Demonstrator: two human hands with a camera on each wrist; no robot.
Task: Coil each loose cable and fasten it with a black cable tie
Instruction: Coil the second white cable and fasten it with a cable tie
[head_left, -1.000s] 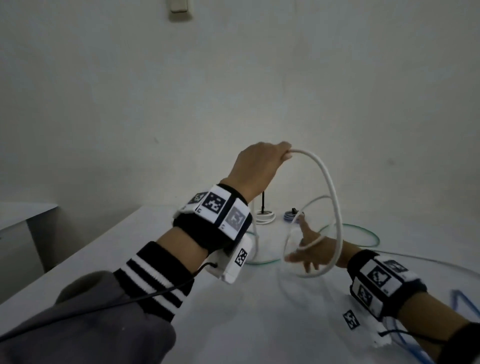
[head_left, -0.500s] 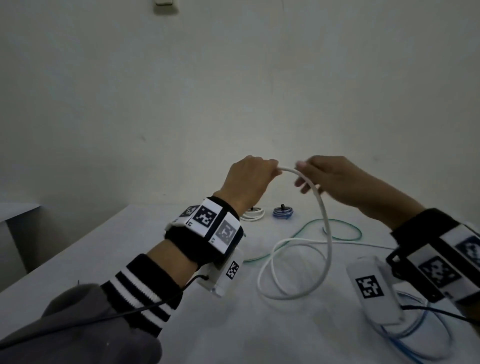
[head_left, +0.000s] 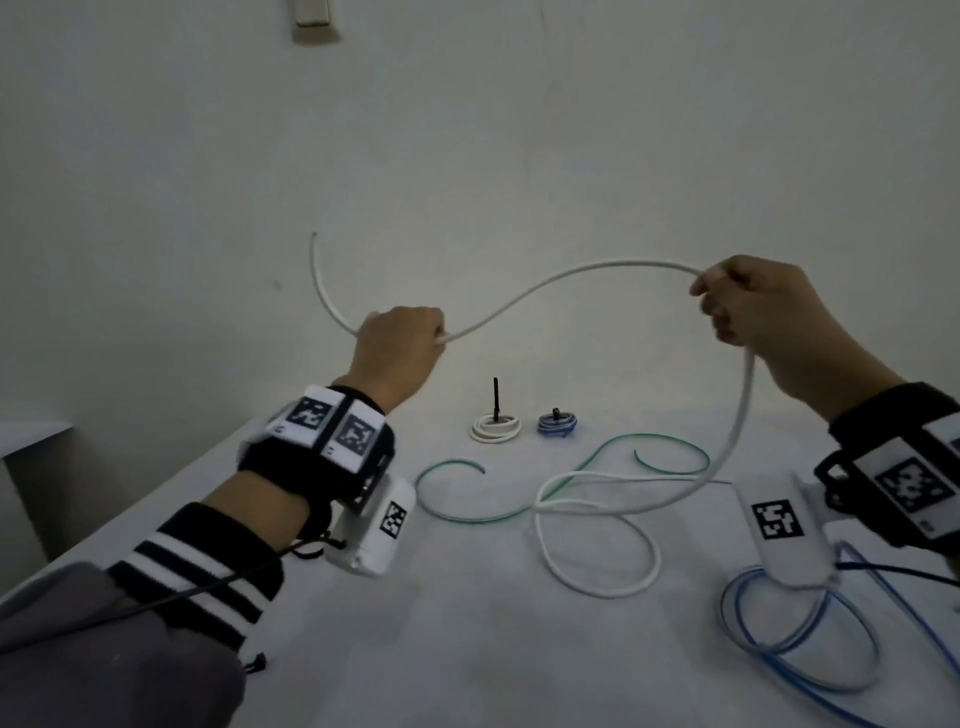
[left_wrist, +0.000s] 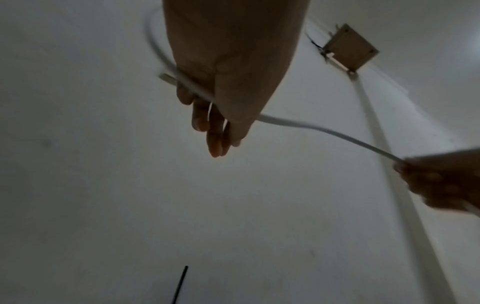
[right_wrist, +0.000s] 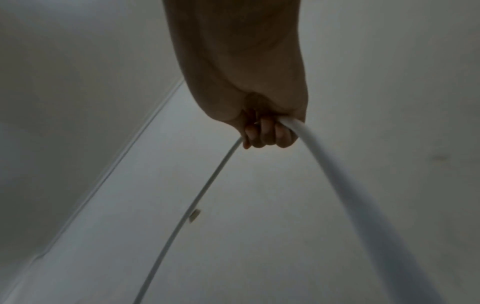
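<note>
White cable (head_left: 571, 273) loops on table (head_left: 467, 623): head-cam only.

The right hand (head_left: 748, 306) now grips the white cable (head_left: 566, 275) far from the left hand (head_left: 400, 343), no longer beside it. The cable arcs between them; its free end sticks up left.

White cable (head_left: 582, 274) aloft, rest looped on table (head_left: 467, 649)

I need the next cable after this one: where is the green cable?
In the head view, the green cable lies loose mid-table, before the two tied coils, crossing the white cable.
</note>
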